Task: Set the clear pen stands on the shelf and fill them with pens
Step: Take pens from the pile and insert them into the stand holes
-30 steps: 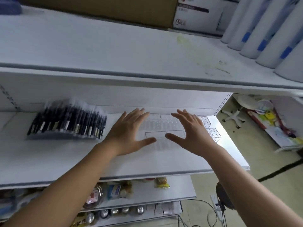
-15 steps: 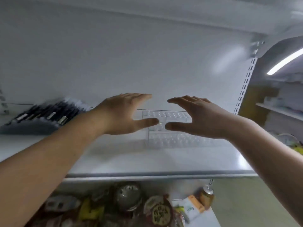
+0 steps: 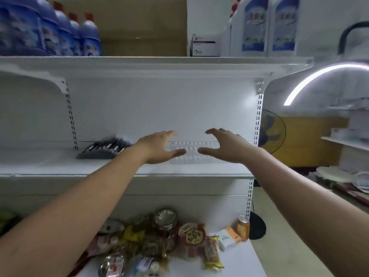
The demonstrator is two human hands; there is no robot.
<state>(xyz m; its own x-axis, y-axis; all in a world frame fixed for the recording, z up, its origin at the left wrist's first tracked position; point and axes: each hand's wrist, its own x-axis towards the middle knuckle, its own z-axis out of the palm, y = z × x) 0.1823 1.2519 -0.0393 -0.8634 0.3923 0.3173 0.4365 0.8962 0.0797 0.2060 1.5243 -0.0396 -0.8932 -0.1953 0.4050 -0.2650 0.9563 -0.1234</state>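
Nearest me, the lower shelf (image 3: 235,262) carried a heap of snack packets (image 3: 191,238) and tins. Above it my forearms reached over the front lip of the middle shelf (image 3: 79,169). My left grip (image 3: 157,147) and right grip (image 3: 223,146) hovered there with fingers spread apart, holding nothing, thumbs pointing at each other. Between and just behind them sat the clear pen stand (image 3: 191,145), empty, on the right half of that shelf. Whether it was one piece or several, I could not tell.

A second earlier I had looked down on it with my palms close over it. Since then my view had dropped level and drawn back, and the stand had stayed put. I judged it set down and released, so filling came next.

Farther left, the dark stand of pens (image 3: 105,148) leaned near the back panel. Blue bottles (image 3: 60,33) and white jugs (image 3: 267,27) stood on top.
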